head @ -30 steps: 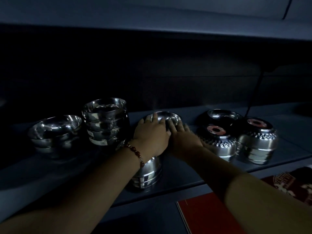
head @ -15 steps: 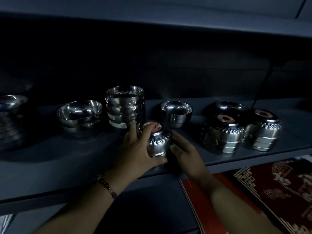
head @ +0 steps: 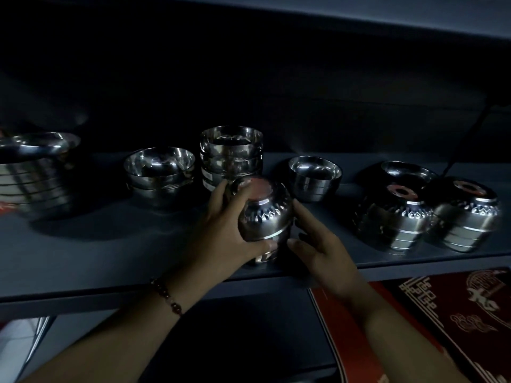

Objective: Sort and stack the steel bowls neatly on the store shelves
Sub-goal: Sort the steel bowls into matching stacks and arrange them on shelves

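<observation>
On the dim grey metal shelf (head: 110, 252), several steel bowl stacks (head: 231, 156) stand sorted; the left hand (head: 221, 236) grips an upturned patterned steel bowl stack (head: 264, 222) at the front edge, unplaced, the right hand (head: 318, 244) loosely cupping it.

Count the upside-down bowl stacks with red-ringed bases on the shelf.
3: one stack gripped by the left hand near the front edge, two stacks at right. Bowl counts within stacks unclear.

Three inverted bowl stacks (head: 265, 217) (head: 392, 217) (head: 467, 214) are counted on the shelf (head: 110, 252). Five upright bowls or stacks (head: 36, 172) (head: 159, 168) (head: 231, 154) (head: 315, 176) (head: 406, 171) are counted too.
</observation>
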Available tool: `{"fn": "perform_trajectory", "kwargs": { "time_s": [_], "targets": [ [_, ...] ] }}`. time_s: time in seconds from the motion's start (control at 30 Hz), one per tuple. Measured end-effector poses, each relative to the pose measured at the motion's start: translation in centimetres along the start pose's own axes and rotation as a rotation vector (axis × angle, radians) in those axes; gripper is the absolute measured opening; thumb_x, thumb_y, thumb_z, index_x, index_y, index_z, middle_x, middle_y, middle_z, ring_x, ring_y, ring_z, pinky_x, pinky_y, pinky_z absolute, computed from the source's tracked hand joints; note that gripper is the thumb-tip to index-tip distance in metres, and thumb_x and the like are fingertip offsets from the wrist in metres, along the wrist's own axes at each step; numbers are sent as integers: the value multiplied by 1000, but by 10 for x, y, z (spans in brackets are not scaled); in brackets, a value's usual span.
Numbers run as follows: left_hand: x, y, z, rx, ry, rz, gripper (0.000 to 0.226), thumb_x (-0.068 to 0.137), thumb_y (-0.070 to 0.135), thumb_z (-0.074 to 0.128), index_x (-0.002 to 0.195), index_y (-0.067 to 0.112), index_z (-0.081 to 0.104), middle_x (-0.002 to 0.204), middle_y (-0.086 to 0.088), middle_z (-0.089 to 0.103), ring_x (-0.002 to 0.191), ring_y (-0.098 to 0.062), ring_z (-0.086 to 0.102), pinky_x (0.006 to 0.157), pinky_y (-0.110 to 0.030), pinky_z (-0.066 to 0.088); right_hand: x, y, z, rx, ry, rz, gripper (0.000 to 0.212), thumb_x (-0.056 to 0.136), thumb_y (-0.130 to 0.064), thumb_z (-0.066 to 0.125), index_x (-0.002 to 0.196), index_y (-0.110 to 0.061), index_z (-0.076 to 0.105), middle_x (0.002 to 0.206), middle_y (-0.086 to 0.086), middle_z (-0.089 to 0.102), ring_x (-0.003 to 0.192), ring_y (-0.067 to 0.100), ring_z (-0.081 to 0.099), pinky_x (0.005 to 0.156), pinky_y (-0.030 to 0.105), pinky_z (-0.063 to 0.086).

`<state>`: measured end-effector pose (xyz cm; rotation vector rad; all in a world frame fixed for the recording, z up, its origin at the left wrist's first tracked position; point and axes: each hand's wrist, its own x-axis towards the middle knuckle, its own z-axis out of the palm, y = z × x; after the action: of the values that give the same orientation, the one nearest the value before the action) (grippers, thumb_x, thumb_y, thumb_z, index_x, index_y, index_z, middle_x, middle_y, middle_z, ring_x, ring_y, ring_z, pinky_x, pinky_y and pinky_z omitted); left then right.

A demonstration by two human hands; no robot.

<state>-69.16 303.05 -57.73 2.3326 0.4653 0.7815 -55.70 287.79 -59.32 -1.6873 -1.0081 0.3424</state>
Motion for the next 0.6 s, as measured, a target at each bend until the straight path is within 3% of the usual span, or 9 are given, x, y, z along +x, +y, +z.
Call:
{"fn": "perform_trajectory", "kwargs": {
  "time_s": [0.07,0.1,0.17,0.23,0.33,0.43,0.5,0.57,0.6],
  "targets": [
    [-2,7,-3,-19,34,30,103,65,55,86,144,63,21,161,26,-2,149,-10,20,110,-36,37,-2,-3,-6,6,17,-32,70,93,-8,63,144,-48,35,144,-29,43,130,-17,38,101,5,35],
    [-3,12,-4,-40,49,47,102,66,54,86,143,65,20,160,28,-3,147,-5,18,108,-29,34,-4,-5,-10,11,32,-45,72,93,-5,62,144,-47,35,145,-30,42,130,-18,38,100,4,35],
    [-6,22,-5,-117,84,96,100,65,52,86,139,70,20,157,31,3,142,10,20,104,-14,31,-7,-9,-18,26,85,-88,73,93,-1,63,147,-42,36,146,-31,42,132,-13,39,105,11,35],
    [-7,35,-5,-226,117,143,98,65,50,85,141,65,27,152,33,17,137,15,28,105,-12,36,-8,-12,-26,68,136,-137,74,90,0,63,151,-32,36,149,-22,44,138,-1,40,115,30,35],
    [-9,48,2,-483,40,104,90,67,49,83,143,52,36,146,26,42,132,4,47,102,-25,47,-12,-18,-37,165,191,-151,73,86,-11,64,150,-32,37,151,-8,46,141,11,42,115,47,35],
    [-13,65,7,-675,-58,83,62,73,50,71,130,49,45,124,25,64,115,3,61,88,-16,50,-15,-21,-45,272,254,-104,63,87,-4,66,140,-32,47,137,-11,59,130,6,53,107,31,45],
    [-5,84,16,-689,-71,44,54,83,48,61,133,39,46,124,26,65,117,6,58,86,-9,45,-18,-26,-51,353,300,-35,51,92,2,60,135,-25,52,121,-14,68,118,2,61,93,19,51],
    [-8,86,17,-927,-188,-18,61,93,38,62,145,11,43,146,0,56,136,-15,49,100,-20,42,-21,-30,-56,346,339,61,34,96,-5,56,123,-26,61,108,-13,73,106,3,67,83,19,56],
    [-12,88,20,-1016,-276,-122,80,88,53,66,146,4,43,148,-14,52,137,-28,48,107,-32,41,-21,-31,-58,308,369,112,25,97,-11,56,114,-27,65,101,-12,74,99,5,69,80,20,57]
  ]
}}
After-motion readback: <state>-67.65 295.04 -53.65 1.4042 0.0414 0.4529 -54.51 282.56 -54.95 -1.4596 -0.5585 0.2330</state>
